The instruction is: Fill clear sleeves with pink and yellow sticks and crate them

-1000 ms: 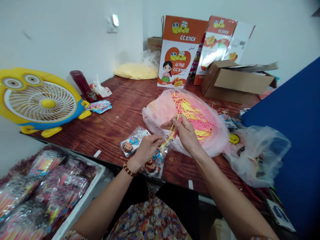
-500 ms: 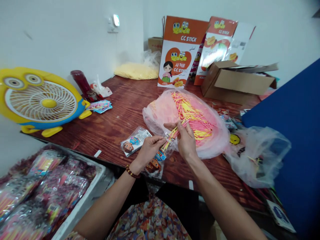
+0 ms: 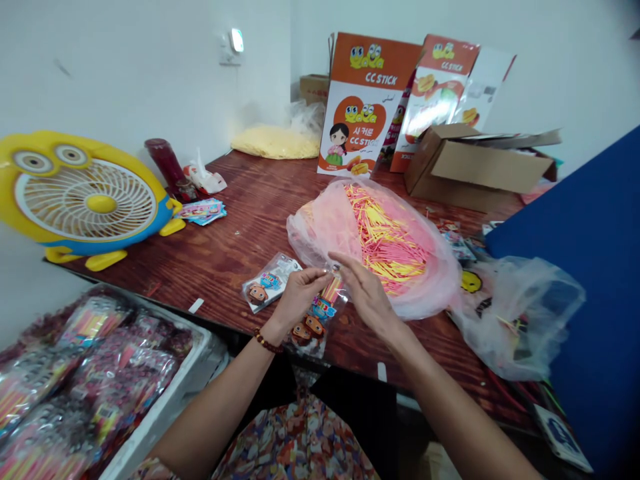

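Observation:
My left hand pinches the upper edge of a small clear bag printed with cartoon faces. Inside its upper part are yellow and pink sticks. My right hand is at the bag's mouth, fingers stretched out and held flat; whether its fingertips touch the bag I cannot tell. Just beyond lies a large, see-through pink bag, opened over a heap of loose pink and yellow sticks. Left of my left hand is a stack of flat printed bags on the wooden table.
A white foam box of filled packets stands at the lower left, below a yellow fan. Printed cartons and an open cardboard box are at the back. A crumpled plastic bag lies right, beside a blue panel.
The bundle of sticks that my right hand held has gone down into the small bag. My right hand's fingers have straightened, while my left hand keeps its pinch on the bag.

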`<state>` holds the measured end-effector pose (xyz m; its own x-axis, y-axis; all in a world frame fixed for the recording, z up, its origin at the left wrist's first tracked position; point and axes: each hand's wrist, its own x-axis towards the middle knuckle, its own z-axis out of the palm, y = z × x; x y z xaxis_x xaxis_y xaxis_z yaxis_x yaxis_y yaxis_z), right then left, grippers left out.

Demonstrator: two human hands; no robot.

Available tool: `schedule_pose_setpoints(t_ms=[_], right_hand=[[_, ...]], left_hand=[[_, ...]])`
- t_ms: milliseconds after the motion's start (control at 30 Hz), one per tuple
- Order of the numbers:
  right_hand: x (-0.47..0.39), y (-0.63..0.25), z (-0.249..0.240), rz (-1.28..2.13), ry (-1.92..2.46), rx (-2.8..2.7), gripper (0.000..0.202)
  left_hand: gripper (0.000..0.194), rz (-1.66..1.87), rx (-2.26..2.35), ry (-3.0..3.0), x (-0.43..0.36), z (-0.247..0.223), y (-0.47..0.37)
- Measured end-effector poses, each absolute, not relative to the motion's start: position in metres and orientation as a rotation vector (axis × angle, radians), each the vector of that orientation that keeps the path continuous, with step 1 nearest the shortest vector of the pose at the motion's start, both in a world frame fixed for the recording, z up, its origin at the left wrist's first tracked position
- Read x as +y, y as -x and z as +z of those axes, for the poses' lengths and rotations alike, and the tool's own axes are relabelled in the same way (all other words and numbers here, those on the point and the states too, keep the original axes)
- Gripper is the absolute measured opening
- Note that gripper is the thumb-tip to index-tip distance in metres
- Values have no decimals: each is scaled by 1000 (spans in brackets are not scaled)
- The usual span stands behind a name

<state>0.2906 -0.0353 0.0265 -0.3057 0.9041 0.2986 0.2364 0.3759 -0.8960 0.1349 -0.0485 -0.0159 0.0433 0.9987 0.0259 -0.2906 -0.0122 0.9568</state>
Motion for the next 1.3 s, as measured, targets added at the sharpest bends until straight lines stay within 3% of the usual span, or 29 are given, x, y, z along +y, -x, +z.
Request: schedule_pose_setpoints(t_ms=[200, 300, 467, 667, 867, 1133, 1300], right_hand=[[-33, -309, 23, 1029, 979, -1754, 30], [-36, -313, 24, 908, 1059, -1806, 18], [-42, -310, 35, 836, 1041, -1874, 17], [-33, -307, 29, 1133, 1019, -1664, 17], [-30, -298, 20, 1274, 1019, -1493, 20], [-34, -288, 8, 1527, 1005, -1419, 28], [-37, -276, 1, 1531, 1012, -1401, 22]], left_hand=[[25, 1359, 901, -977, -49, -18, -134], [25, 1379, 875, -1012, -50, -16, -132], [20, 1530, 952, -1093, -52, -12, -131], [23, 1469, 946, -1015, -56, -4, -125], [34, 1095, 914, -970, -65, -4, -113], [29, 1135, 1057, -999, -69, -14, -110], [32, 1107, 1089, -976, -69, -18, -107]])
